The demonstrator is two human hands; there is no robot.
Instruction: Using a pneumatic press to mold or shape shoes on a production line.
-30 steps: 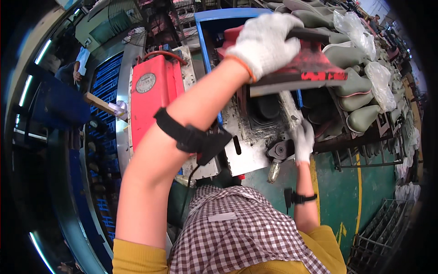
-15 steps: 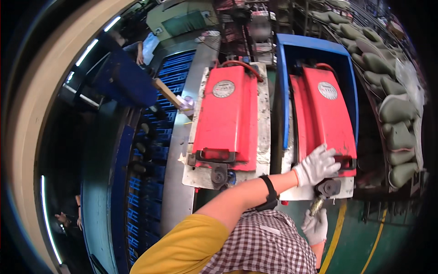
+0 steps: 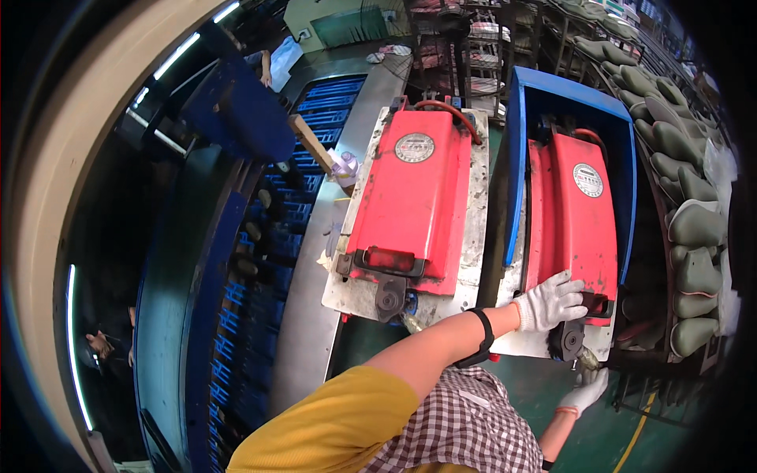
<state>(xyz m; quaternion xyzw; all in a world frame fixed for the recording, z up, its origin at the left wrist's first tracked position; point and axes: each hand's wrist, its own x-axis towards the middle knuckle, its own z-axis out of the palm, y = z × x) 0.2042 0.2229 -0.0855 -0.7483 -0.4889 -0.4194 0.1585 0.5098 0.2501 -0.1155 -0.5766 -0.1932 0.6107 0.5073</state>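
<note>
My left hand (image 3: 552,302), in a white knit glove, lies with fingers stretched out on the front end of the right-hand red machine cover (image 3: 569,225). Just below it sits a dark round latch (image 3: 566,340) at the front edge of the machine. A brass-coloured handle (image 3: 587,359) sticks out from this latch, pointing down and to the right. Around its lower end close the fingers of my gloved right hand (image 3: 585,392). Beside the left hand's fingertips is the cover's black grip (image 3: 601,306).
A second red machine (image 3: 410,197) with a similar latch (image 3: 390,298) stands to the left. A blue hood (image 3: 579,88) surrounds the right machine. Grey-green shoe-shaped pieces (image 3: 698,224) fill a rack at right. Further left runs a conveyor with blue racks (image 3: 331,102); other people are beyond.
My right hand and the brass handle have swung rightward, from the latch's lower left to its lower right. My left hand stays on the red cover. The whole view has shifted.
</note>
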